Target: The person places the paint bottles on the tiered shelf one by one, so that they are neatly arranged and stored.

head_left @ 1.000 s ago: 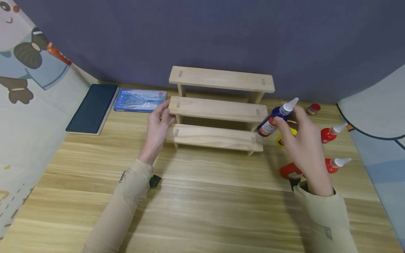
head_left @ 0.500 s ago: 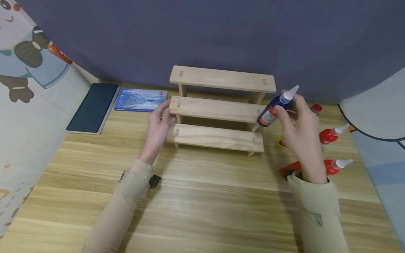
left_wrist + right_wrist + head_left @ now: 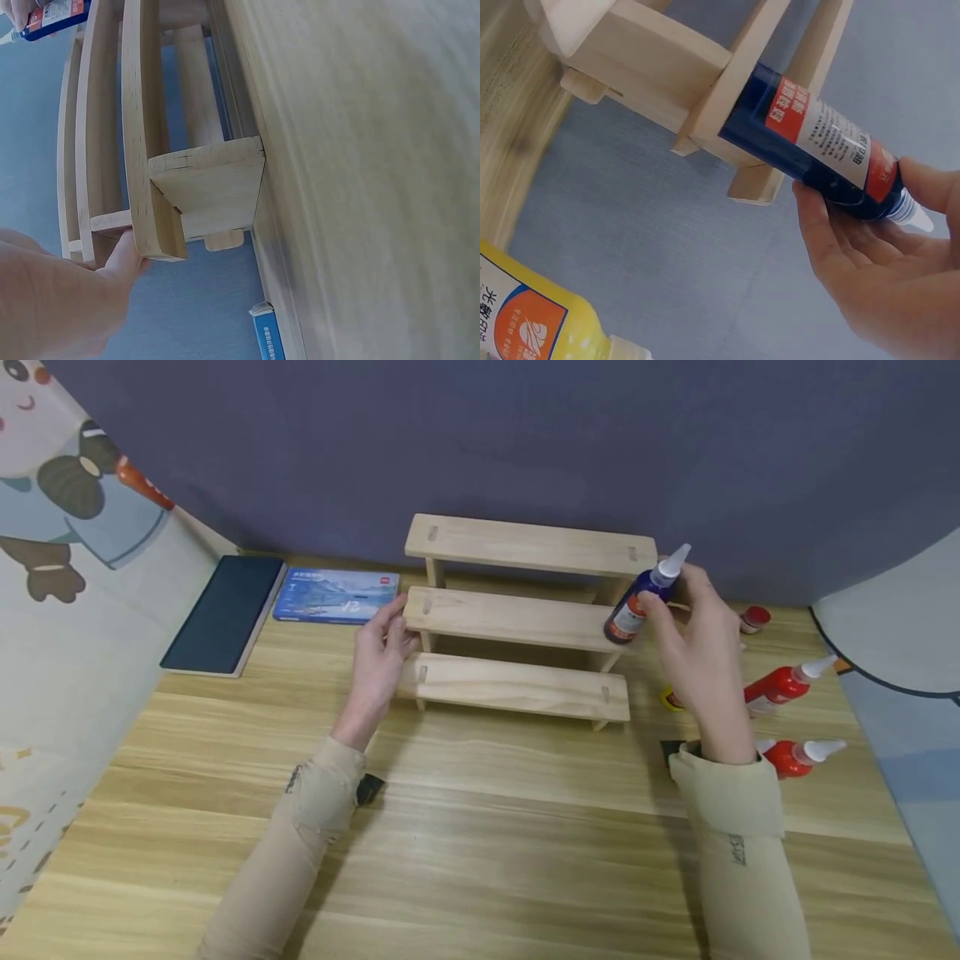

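Note:
A three-tier pale wooden stand [image 3: 517, 614] is in front of me at the back of the table. My left hand [image 3: 378, 656] grips the left end of its middle tier, thumb in front; the left wrist view shows that hand [image 3: 64, 292] at the board ends. In my right hand [image 3: 705, 652], thumb and fingers pinch a dark blue squeeze bottle [image 3: 632, 610] with a white nozzle, near its neck. The bottle [image 3: 810, 139] is tilted, its base at the right end of the middle tier. Whether the base bears on the wood I cannot tell.
Red squeeze bottles [image 3: 780, 687] lie on the right, partly behind my arm. A yellow bottle [image 3: 540, 315] and a small red-capped jar [image 3: 754, 618] are near them. A blue box [image 3: 337, 595] and dark notebook [image 3: 223, 614] lie left. A blue-grey partition [image 3: 480, 435] stands behind.
My right hand has carried the blue bottle up and slightly left, from beside the stand to the middle tier's right end. The left hand has kept its hold.

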The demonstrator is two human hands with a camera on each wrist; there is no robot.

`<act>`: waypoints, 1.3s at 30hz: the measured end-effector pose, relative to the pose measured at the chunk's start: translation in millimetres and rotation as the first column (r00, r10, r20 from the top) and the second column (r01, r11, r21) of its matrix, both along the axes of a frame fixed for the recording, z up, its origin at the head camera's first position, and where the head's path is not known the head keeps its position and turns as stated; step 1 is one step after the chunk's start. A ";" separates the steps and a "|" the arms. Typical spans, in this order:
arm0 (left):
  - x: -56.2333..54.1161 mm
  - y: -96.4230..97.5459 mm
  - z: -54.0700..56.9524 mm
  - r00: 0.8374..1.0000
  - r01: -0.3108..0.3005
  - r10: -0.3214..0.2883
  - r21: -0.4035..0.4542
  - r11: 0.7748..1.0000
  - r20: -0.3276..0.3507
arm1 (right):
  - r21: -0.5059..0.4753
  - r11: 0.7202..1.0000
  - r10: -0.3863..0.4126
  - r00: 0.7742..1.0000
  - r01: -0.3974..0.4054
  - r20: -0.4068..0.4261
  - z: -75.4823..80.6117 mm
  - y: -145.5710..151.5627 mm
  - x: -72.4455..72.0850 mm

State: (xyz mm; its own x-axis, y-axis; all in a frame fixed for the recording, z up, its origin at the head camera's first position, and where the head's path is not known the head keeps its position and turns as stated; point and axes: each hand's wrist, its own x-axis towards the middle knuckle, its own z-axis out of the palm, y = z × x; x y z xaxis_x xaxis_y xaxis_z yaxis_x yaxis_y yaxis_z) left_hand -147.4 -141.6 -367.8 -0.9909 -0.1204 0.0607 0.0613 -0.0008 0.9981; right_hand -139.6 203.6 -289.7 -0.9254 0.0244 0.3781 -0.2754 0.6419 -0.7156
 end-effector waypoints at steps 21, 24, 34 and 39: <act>-0.3 0.9 -0.3 1.000 -0.009 0.008 -0.016 1.000 -0.005 | 0.039 0.998 0.038 0.999 -0.040 0.035 -3.8 0.9 -5.5; -0.1 0.6 -0.1 1.000 -0.010 0.010 -0.015 1.000 -0.003 | 0.033 0.997 0.068 0.997 -0.069 0.036 -5.2 2.9 -3.2; 0.2 0.1 -0.5 1.000 -0.012 0.012 -0.024 1.000 -0.003 | 0.012 0.996 0.085 0.995 -0.086 0.046 -0.7 12.2 13.9; 0.3 0.5 -0.6 1.000 -0.008 0.008 -0.025 1.000 -0.003 | 0.050 0.997 0.049 0.998 -0.051 0.044 3.2 17.5 29.1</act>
State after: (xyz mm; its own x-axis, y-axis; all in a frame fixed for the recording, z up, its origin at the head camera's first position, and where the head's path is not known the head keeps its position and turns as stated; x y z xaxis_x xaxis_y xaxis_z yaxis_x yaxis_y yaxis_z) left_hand -147.1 -141.1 -368.4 -0.9897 -0.1263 0.0670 0.0644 0.0248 0.9976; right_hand -110.5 221.1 -286.5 -0.9403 -0.0410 0.3379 -0.2783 0.6641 -0.6939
